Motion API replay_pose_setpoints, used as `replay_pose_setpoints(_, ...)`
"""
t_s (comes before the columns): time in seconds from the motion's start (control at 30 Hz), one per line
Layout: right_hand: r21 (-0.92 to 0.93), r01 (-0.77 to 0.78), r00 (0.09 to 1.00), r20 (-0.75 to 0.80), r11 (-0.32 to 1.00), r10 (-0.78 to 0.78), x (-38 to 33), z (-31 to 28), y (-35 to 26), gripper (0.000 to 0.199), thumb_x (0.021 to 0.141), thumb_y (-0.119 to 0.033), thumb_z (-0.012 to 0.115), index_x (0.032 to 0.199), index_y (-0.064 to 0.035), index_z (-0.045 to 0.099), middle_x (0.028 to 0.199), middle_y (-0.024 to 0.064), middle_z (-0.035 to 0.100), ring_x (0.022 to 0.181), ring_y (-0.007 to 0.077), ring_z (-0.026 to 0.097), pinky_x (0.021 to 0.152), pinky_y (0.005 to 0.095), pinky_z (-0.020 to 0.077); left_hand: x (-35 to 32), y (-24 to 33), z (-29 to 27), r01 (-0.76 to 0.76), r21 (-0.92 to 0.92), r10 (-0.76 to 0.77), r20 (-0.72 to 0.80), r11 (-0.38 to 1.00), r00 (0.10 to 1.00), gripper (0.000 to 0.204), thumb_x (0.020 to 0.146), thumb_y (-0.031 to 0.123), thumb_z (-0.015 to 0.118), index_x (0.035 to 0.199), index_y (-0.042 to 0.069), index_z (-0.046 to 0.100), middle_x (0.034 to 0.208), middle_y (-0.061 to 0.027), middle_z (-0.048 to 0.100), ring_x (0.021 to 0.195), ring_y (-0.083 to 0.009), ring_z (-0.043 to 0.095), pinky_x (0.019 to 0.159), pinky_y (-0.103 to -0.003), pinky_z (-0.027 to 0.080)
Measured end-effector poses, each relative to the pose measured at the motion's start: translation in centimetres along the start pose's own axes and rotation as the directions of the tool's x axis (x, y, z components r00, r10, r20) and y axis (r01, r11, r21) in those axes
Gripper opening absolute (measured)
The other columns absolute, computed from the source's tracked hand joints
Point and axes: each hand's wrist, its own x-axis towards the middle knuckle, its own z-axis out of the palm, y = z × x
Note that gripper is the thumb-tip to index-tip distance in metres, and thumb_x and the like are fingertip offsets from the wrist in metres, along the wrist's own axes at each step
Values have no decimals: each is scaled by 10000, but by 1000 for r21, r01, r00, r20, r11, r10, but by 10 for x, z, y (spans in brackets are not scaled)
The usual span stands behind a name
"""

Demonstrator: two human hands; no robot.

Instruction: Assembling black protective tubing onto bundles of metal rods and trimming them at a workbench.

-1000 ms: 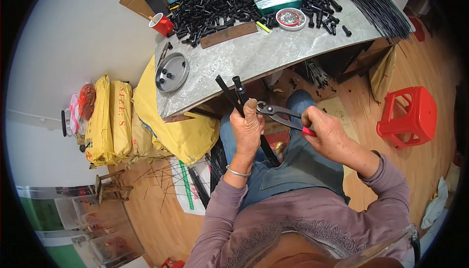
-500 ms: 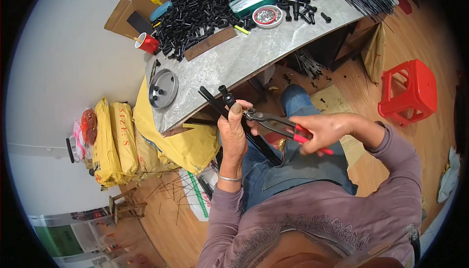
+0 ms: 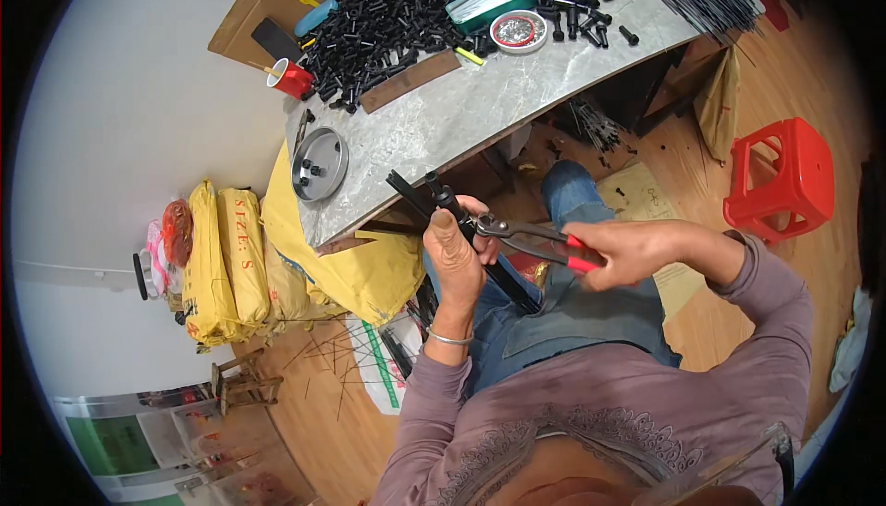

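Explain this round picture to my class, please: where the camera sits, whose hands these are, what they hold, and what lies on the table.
The camera is worn on a person's head and looks down through a fisheye lens, so straight edges curve. The two hands are that person's own. The left hand grips a bundle of black rods. The right hand holds red-handled pliers, whose jaws meet the rods at the left hand. On the grey table lie a heap of small black tubes, a red cup, a round metal dish and a round tin.
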Motion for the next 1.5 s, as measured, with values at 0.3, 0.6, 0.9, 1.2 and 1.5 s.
replay_pose_setpoints(0.3,880,-54,990,108,472,-89,6,27,41,150,917,-107,575,981,23,537,675,130,605,486,192,600,457,301,477,-1,-5,-6,-13,-101,26,126,995,992,582,914,567,522,983,-11,549,578,-2,449,440,-78,404,398,-226,325)
replay_pose_setpoints(0.6,264,311,941,-223,913,-256,-5,1,15,303,934,-206,555,1143,12,534,790,91,635,553,160,618,502,261,497,-3,-6,-9,-31,-81,34,34,996,999,570,894,573,546,961,6,545,567,6,422,428,-84,402,399,-229,333)
replay_pose_setpoints(0.9,802,-191,919,349,565,-185,2,5,46,173,856,-135,616,872,-9,499,542,108,537,375,173,515,353,293,438,-5,-5,-1,-34,-27,37,87,999,996,520,883,521,601,969,10,551,560,12,409,421,-79,387,399,-232,337)
replay_pose_setpoints(1.2,717,93,992,-5,691,-127,-7,-2,17,402,983,-323,494,1171,31,505,724,139,625,527,198,606,476,261,489,-7,-6,-14,-46,-64,51,68,997,996,547,899,543,571,977,2,534,587,10,430,458,-70,416,420,-218,339)
replay_pose_setpoints(1.5,924,-226,864,336,307,-375,12,-1,48,260,834,-146,688,928,-8,489,546,94,515,363,195,498,332,295,419,-6,-2,-6,-41,-60,48,108,997,993,577,906,573,532,971,0,535,591,7,430,469,-63,416,424,-211,342)
